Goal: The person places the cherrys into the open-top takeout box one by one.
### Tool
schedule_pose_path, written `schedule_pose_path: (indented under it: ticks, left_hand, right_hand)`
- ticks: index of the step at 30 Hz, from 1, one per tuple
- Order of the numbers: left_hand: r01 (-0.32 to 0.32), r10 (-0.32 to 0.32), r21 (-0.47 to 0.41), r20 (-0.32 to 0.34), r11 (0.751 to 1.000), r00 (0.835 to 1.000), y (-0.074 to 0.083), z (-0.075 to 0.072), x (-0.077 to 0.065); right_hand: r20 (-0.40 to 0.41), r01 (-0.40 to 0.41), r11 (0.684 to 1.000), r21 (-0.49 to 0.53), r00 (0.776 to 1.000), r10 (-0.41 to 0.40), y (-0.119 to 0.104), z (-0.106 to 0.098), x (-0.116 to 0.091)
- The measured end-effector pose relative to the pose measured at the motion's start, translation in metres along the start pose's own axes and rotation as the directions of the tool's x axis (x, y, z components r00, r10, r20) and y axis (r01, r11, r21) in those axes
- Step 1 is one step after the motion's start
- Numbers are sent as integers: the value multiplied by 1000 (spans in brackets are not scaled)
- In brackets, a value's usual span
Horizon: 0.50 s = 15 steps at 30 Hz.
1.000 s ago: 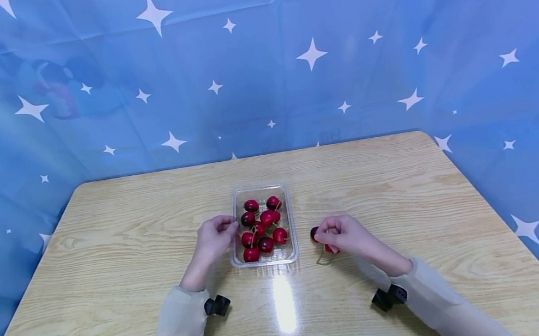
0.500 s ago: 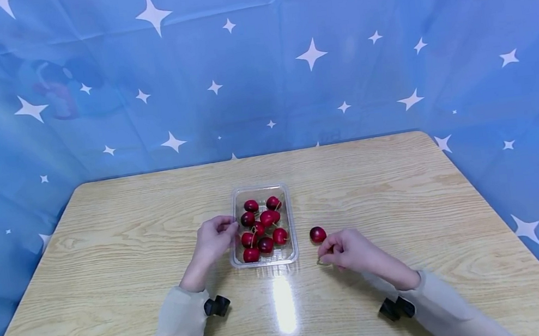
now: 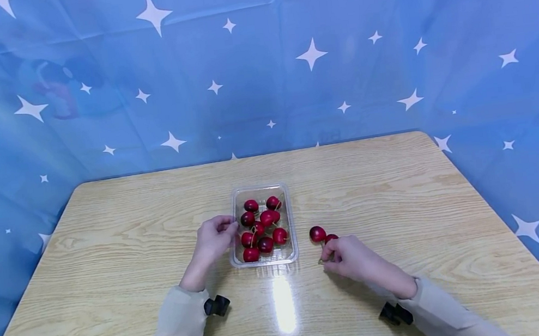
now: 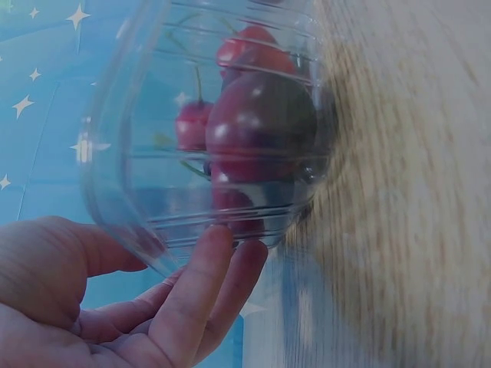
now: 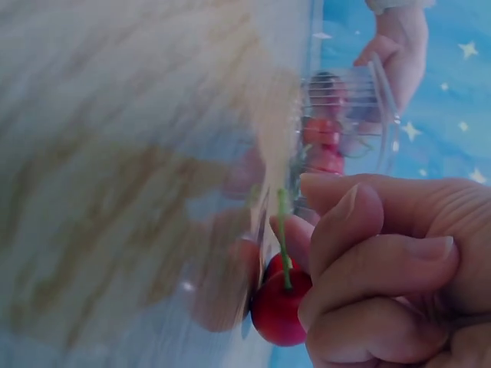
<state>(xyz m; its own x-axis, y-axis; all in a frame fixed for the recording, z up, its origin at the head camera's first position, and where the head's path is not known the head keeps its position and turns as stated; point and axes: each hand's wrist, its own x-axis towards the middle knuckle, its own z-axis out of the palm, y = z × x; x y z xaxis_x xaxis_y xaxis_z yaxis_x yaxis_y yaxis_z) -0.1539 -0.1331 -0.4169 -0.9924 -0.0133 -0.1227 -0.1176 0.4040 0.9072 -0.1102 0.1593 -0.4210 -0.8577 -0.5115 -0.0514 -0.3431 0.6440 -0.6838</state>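
A clear plastic box (image 3: pixel 292 223) holds several red and dark-red cherries (image 3: pixel 265 245), some with green stems. My left hand (image 3: pixel 214 240) grips its left side; in the left wrist view the thumb is at the rim and the fingertips (image 4: pixel 213 244) press the outer wall. On the table right of the box lie two cherries, a dark one (image 3: pixel 318 234) and a red one (image 3: pixel 331 238) partly behind my right hand (image 3: pixel 355 257). The right fingers are bent beside a green stem (image 5: pixel 282 238) in the right wrist view; whether they pinch it cannot be told.
The wooden table (image 3: pixel 125 249) extends on both sides of the box. Behind it hangs a blue cloth (image 3: pixel 259 70) with white stars. Each sleeve carries a dark wrist camera, such as the left camera (image 3: pixel 217 306).
My right hand has drawn slightly back toward me from over the two loose cherries, uncovering them while its fingertips moved to their stems. The left hand and box have stayed put.
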Motion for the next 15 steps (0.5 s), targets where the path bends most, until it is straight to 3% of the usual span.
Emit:
schedule_pose_path:
  ticks: [10,15]
  left_hand:
    - [3,-3,4,-2,1000,1000,-1,0,1]
    - [11,-11,-1,1,1000,1000,-1,0,0]
  right_hand:
    - [-31,17,989,-149,999,-22,2,3,2]
    - [-62,13,991,-133,998,-22,1,2,2]
